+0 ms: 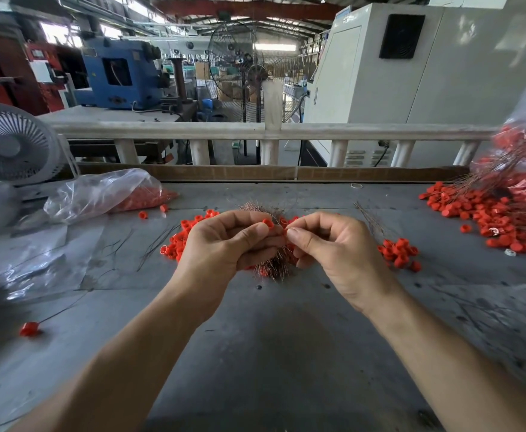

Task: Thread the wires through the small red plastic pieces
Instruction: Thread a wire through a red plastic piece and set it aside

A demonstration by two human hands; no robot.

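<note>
Two hands meet over the grey surface [286, 353], mid-threading.
Left hand [221, 244] pinches a red piece [268, 223] and a wire bundle [274, 266]; right hand [333, 244] fingers pinch narrow beside it, loose pieces [400, 252] nearby.

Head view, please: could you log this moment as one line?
left hand: pinches red piece | right hand: pinches wire at it, wire unclear | table: loose pieces

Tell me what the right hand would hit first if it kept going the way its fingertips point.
The right hand points left, toward the left hand. It would first meet the red ring pinched in those fingers, then the fingers themselves. The gap looks tiny, though depth is uncertain.
</note>
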